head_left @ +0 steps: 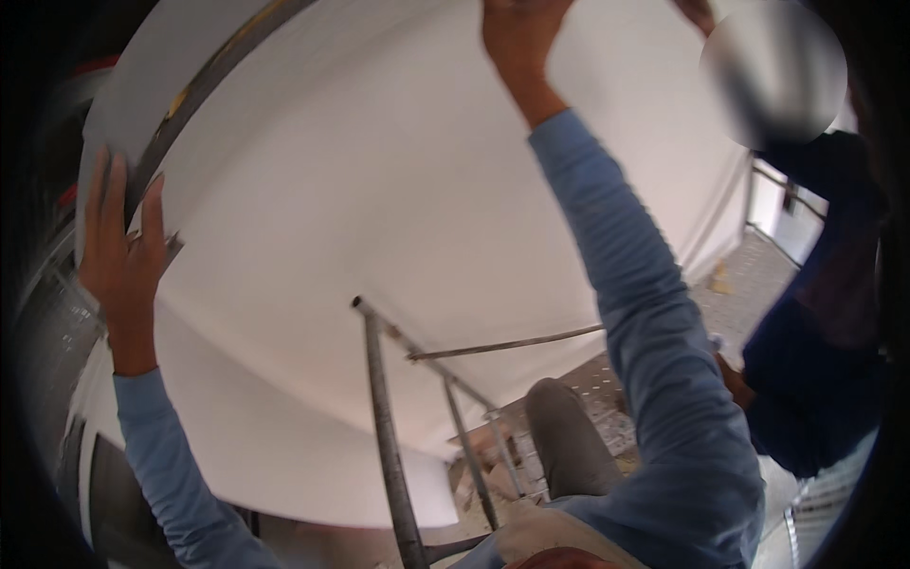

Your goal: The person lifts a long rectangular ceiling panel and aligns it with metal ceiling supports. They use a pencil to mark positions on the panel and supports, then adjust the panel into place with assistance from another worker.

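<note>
A large smooth white panel or sheet [379, 180] fills most of the view. Along its upper left side runs a dark, narrow bar [204, 90], with a pale grey surface [161, 71] beyond it. My left hand [123, 256] is raised at this bar, fingers stretched out and spread, fingertips at the bar and the pale surface. Up at the top edge, my right hand [526, 38] reaches over the white panel. Its fingers are cut off by the frame, so whether it grips anything is hidden.
Metal scaffold tubes [384, 427] stand below the panel, a thin crossbar [507, 343] joining them. My bent knee [569, 441] is beside them. Close at right is another person in dark blue clothing [815, 322]. Rubble-like pieces [488, 450] lie on the floor below.
</note>
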### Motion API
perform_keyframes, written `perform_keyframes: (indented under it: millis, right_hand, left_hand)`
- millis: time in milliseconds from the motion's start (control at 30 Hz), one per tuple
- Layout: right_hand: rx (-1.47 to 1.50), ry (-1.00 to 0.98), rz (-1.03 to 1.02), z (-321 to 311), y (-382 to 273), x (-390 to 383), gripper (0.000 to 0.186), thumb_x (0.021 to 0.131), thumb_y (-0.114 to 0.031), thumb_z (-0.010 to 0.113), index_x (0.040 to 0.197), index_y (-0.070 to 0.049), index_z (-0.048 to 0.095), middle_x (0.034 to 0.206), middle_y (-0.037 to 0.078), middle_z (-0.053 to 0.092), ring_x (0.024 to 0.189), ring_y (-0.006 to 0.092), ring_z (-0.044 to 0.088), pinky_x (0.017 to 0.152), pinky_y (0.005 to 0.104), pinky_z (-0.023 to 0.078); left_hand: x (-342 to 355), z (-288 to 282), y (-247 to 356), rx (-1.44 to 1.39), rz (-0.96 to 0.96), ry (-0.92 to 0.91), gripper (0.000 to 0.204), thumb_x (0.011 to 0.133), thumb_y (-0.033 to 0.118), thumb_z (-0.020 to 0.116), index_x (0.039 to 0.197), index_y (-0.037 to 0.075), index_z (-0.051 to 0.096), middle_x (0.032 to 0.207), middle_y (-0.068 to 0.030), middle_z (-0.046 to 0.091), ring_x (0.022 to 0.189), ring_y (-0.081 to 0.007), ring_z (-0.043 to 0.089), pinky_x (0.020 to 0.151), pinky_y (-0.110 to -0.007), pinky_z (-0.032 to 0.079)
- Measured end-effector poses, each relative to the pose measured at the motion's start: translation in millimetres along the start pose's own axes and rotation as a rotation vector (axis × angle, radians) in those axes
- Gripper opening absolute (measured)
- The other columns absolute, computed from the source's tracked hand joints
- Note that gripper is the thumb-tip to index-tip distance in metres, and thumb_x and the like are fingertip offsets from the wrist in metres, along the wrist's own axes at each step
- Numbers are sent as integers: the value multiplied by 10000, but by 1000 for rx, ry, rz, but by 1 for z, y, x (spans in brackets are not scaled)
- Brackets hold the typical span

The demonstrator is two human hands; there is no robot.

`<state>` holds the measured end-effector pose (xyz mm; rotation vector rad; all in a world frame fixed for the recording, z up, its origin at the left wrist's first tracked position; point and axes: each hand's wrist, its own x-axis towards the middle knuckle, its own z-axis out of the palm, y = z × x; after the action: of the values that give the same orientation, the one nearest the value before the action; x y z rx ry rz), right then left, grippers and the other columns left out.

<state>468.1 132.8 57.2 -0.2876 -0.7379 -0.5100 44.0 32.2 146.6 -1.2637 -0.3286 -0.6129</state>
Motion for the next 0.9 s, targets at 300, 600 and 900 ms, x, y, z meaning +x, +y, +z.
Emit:
perform_keyframes:
  millis: [300,600,900]
  right_hand:
    - [618,128,664,-36,-21,-277,198,956,-77,656,1095,23,556,1007,118,618,866,175,600,760,314,499]
    - [571,-426,1630,-21,-60,-563,104,909,-75,638,977,-4,604,823,66,616,739,116,581,666,278,473]
    - [509,-334,1594,-26,-49,-613,378,920,-152,654,1257,-57,512,1315,131,502,1245,269,469,1065,442,344]
  left_hand:
    - [5,-20,12,200,-118,-98,416,910,229,772,1203,-46,659,1096,-169,738,870,-160,733,694,-219,572]
    - [26,-42,30,431,-6,-196,341,995,244,670,1097,-74,601,881,-103,691,714,-102,599,596,-249,484]
    - [26,-36,67,403,-112,-225,301,1024,219,608,1083,-69,548,864,-56,625,727,-87,497,620,-243,407]
